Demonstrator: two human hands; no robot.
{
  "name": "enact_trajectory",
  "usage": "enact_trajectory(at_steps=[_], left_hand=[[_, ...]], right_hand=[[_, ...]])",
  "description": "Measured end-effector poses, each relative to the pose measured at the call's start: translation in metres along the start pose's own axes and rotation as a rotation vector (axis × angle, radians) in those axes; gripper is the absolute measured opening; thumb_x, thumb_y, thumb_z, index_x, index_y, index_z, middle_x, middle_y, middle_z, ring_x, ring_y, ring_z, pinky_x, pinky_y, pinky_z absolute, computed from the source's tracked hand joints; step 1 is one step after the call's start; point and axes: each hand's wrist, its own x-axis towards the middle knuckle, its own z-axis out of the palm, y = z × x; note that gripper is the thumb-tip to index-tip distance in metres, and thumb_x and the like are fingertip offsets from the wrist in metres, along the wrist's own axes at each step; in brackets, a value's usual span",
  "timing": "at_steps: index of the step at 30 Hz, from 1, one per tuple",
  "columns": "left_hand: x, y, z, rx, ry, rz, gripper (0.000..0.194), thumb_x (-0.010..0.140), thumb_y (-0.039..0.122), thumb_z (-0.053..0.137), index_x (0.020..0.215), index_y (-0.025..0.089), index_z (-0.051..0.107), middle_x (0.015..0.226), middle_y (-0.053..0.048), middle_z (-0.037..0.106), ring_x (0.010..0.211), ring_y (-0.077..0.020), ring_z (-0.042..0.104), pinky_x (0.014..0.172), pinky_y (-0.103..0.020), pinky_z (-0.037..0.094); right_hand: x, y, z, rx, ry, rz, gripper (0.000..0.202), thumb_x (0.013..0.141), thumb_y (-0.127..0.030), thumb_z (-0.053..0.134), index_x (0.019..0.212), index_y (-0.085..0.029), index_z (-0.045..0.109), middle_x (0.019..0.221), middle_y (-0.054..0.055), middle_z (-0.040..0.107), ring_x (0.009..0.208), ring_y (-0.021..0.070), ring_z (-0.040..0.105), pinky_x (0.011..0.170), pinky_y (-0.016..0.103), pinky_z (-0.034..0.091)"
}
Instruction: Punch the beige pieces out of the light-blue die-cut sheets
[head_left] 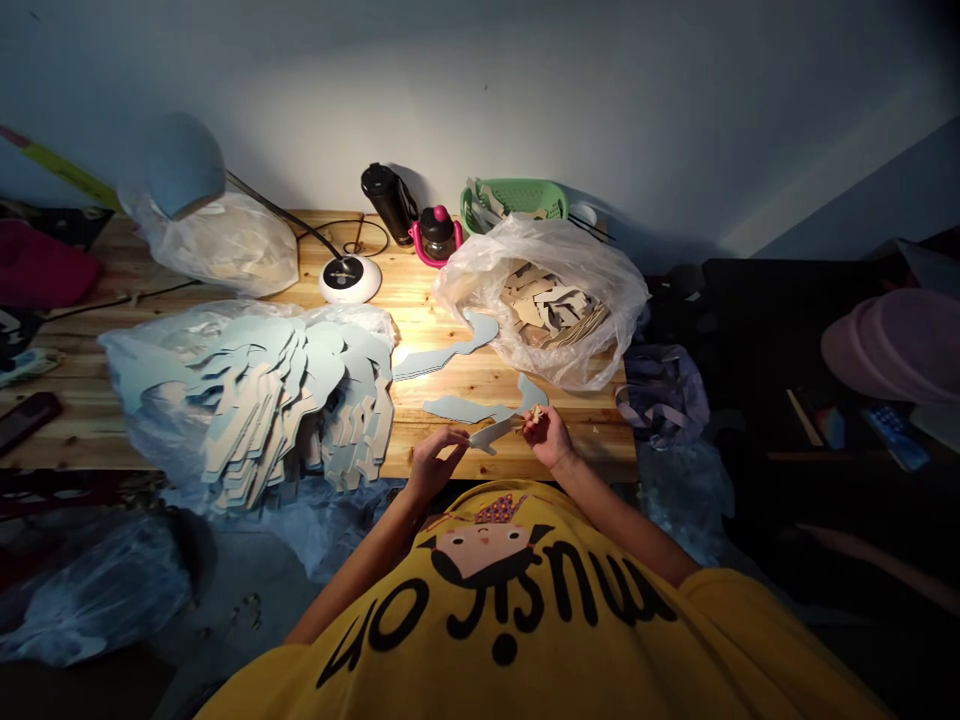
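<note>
Both hands meet at the near edge of a wooden table [450, 375], holding one small pale-blue cardboard cut-out [491, 433] between them. My left hand [435, 460] grips its left end. My right hand [549, 435] pinches the right end, where a small tan bit shows at the fingertips. Just beyond the hands lie more blue cut-out pieces [469, 408], and a longer blue cut-out [450, 352] lies further back on the wood.
A big stack of blue cut-outs [300, 400] on plastic fills the left. A clear bag of tan cut-outs [544, 300] sits right of centre. Behind: desk lamp base [350, 278], black bottle [388, 200], small pot [437, 235], green basket [517, 197], another plastic bag [225, 245].
</note>
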Motion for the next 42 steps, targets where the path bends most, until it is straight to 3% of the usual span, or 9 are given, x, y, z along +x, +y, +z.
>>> enact_trajectory(at_steps=[3,6,8,10,14,17,23,28,42], left_hand=[[-0.005,-0.006,-0.004,-0.046,-0.001,-0.069,0.015,0.088,0.028,0.064,0.077,0.018,0.064,0.087,-0.006,0.069,0.083,-0.016,0.066,0.076,-0.028,0.052],[-0.01,-0.018,-0.006,-0.176,0.068,-0.23,0.018,0.084,0.033,0.069,0.077,0.017,0.064,0.09,-0.008,0.067,0.088,-0.018,0.064,0.079,-0.03,0.052],[-0.012,-0.028,-0.007,-0.283,0.129,-0.37,0.023,0.079,0.037,0.074,0.078,0.017,0.063,0.09,-0.007,0.066,0.089,-0.0182,0.064,0.079,-0.029,0.052],[-0.011,-0.04,-0.008,-0.355,0.173,-0.5,0.028,0.075,0.04,0.078,0.08,0.016,0.064,0.087,-0.006,0.066,0.084,-0.0165,0.063,0.074,-0.027,0.051],[-0.002,-0.072,-0.012,-0.364,0.294,-0.671,0.036,0.068,0.045,0.08,0.078,0.015,0.065,0.075,-0.002,0.061,0.068,-0.0117,0.057,0.065,-0.023,0.047],[0.007,-0.1,-0.013,-0.252,0.35,-0.699,0.035,0.067,0.045,0.078,0.072,0.014,0.063,0.07,-0.001,0.059,0.063,-0.0109,0.054,0.062,-0.022,0.044],[0.009,-0.142,-0.004,0.043,0.371,-0.732,0.025,0.072,0.04,0.069,0.07,0.017,0.059,0.066,-0.001,0.059,0.061,-0.0133,0.054,0.059,-0.023,0.041],[0.004,-0.147,0.0,0.231,0.349,-0.719,0.022,0.077,0.039,0.063,0.071,0.018,0.059,0.069,-0.002,0.062,0.064,-0.0152,0.056,0.064,-0.025,0.042],[0.01,-0.142,0.001,0.33,0.309,-0.758,0.019,0.083,0.033,0.06,0.071,0.019,0.057,0.074,-0.003,0.064,0.07,-0.0178,0.059,0.071,-0.029,0.043]], right_hand=[[0.006,-0.001,-0.014,-0.207,-0.021,-0.21,0.031,0.079,-0.052,0.063,0.081,-0.023,0.052,0.065,-0.004,0.048,0.055,0.011,0.045,0.053,0.021,0.043],[0.009,0.001,-0.028,-0.746,-0.21,-0.459,0.044,0.068,-0.052,0.079,0.101,-0.026,0.064,0.081,-0.001,0.052,0.075,0.0152,0.052,0.068,0.025,0.046],[0.014,0.006,-0.036,-1.044,-0.308,-0.566,0.04,0.065,-0.047,0.084,0.096,-0.024,0.071,0.087,0.002,0.052,0.081,0.0176,0.052,0.075,0.029,0.046],[0.021,0.013,-0.039,-1.133,-0.329,-0.623,0.026,0.074,-0.045,0.077,0.085,-0.021,0.074,0.088,0.005,0.052,0.081,0.0181,0.053,0.077,0.031,0.045],[0.039,0.025,-0.036,-1.039,-0.436,-0.531,0.029,0.086,-0.046,0.063,0.091,-0.019,0.074,0.079,0.004,0.06,0.07,0.0156,0.053,0.068,0.028,0.043],[0.053,0.031,-0.028,-1.053,-0.459,-0.443,0.03,0.088,-0.043,0.057,0.084,-0.017,0.071,0.073,0.002,0.063,0.066,0.0146,0.053,0.064,0.025,0.041],[0.079,0.042,-0.005,-1.405,-0.173,-0.472,0.016,0.089,-0.025,0.056,0.08,-0.016,0.066,0.087,0.006,0.067,0.079,0.0157,0.059,0.074,0.023,0.042],[0.086,0.045,0.005,-1.565,-0.113,-0.379,0.014,0.09,-0.028,0.06,0.082,-0.018,0.067,0.09,0.006,0.07,0.085,0.0171,0.062,0.073,0.023,0.04],[0.084,0.051,0.014,-1.726,0.007,-0.293,0.018,0.092,-0.033,0.057,0.088,-0.02,0.069,0.099,0.006,0.071,0.09,0.0179,0.063,0.069,0.024,0.039]])
